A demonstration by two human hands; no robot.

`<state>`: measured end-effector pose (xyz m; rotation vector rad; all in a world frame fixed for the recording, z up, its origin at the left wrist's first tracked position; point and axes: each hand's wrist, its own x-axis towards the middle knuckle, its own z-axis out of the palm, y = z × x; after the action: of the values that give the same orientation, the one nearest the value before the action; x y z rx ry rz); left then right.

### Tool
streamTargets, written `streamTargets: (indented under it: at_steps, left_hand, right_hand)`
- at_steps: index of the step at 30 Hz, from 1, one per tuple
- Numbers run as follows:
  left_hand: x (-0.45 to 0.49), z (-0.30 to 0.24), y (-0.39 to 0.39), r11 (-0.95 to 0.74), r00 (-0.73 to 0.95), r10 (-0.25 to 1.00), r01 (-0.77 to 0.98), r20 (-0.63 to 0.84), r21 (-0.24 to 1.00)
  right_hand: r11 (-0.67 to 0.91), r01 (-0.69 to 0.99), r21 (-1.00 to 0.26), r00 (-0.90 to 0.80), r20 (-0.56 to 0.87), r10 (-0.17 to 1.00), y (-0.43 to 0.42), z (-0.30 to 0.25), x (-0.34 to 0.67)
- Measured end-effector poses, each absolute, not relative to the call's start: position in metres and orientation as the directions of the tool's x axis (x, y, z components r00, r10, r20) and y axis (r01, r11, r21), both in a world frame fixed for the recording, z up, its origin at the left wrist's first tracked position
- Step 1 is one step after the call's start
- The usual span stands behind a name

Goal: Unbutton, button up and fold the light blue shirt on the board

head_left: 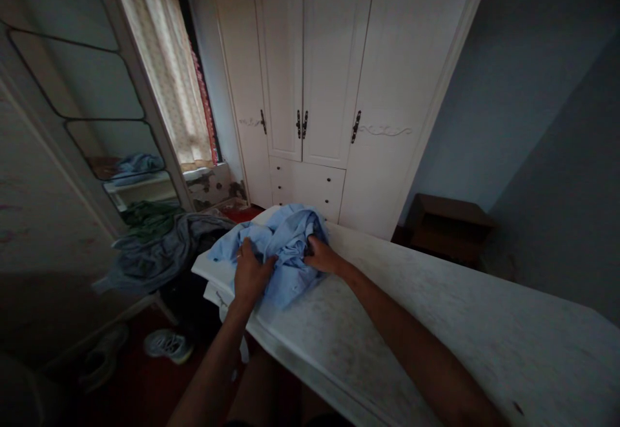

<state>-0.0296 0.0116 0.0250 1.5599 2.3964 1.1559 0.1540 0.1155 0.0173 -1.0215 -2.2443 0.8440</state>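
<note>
A crumpled light blue shirt (290,278) lies bunched up at the far left end of a white marbled tabletop (387,311). At its near left side, my left hand (252,275) grips the cloth between thumb and fingers. My right hand (322,256) has its fingers closed into the folds on the shirt's right side, and the fingertips are partly hidden by fabric. The garment's collar and sleeves cannot be made out in the bundle.
Grey and green clothes (165,239) are piled left of the table. A shoe (168,344) lies on the red floor below them. Behind stands a white wardrobe (324,78); a brown nightstand (450,220) is at the right wall. A mirrored panel (106,84) leans at left.
</note>
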Motion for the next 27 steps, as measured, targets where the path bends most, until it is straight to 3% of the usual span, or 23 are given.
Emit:
streamTargets:
  at_steps: [3,5,9,12,14,16,18,22,24,27]
  left_hand:
    - [-0.027,0.018,0.016,0.162,-0.542,0.697,0.757,0.470,0.633]
    - [-0.021,0.019,0.015,0.180,-0.571,0.658,0.752,0.490,0.634]
    - [0.006,0.023,-0.005,0.081,-0.551,0.588,0.769,0.592,0.634]
    - [0.036,0.026,-0.026,-0.187,-0.473,0.520,0.750,0.712,0.635]
    - [0.056,0.027,-0.035,-0.439,-0.267,0.616,0.665,0.741,0.604]
    - [0.072,0.027,-0.039,-0.632,0.069,0.710,0.501,0.701,0.591]
    - [0.084,0.023,-0.038,-0.680,0.309,0.732,0.371,0.607,0.632]
    - [0.093,0.007,-0.032,-0.560,0.354,0.816,0.289,0.457,0.777]
    - [0.092,0.001,-0.030,-0.494,0.327,0.854,0.259,0.406,0.830]
    - [0.088,-0.001,-0.028,-0.418,0.296,0.888,0.196,0.353,0.887]
  right_hand:
    - [0.514,0.157,-0.843,-0.610,0.327,0.722,0.109,0.006,0.133]
    - [0.506,0.016,-0.862,-0.599,0.397,0.695,0.109,0.008,0.129]
    - [0.587,0.118,-0.801,-0.429,0.492,0.757,0.117,0.035,0.146]
    - [0.658,0.213,-0.722,-0.299,0.593,0.748,0.120,0.061,0.168]
    - [0.661,0.185,-0.727,-0.251,0.615,0.748,0.118,0.074,0.183]
    - [0.630,0.124,-0.766,-0.233,0.595,0.769,0.113,0.083,0.199]
    - [0.600,0.104,-0.793,-0.251,0.563,0.787,0.104,0.088,0.219]
    - [0.524,0.197,-0.829,-0.353,0.438,0.826,0.075,0.081,0.271]
    - [0.392,0.179,-0.902,-0.317,0.324,0.891,0.060,0.069,0.303]
    - [0.066,-0.173,-0.983,-0.076,0.081,0.994,0.040,0.046,0.349]
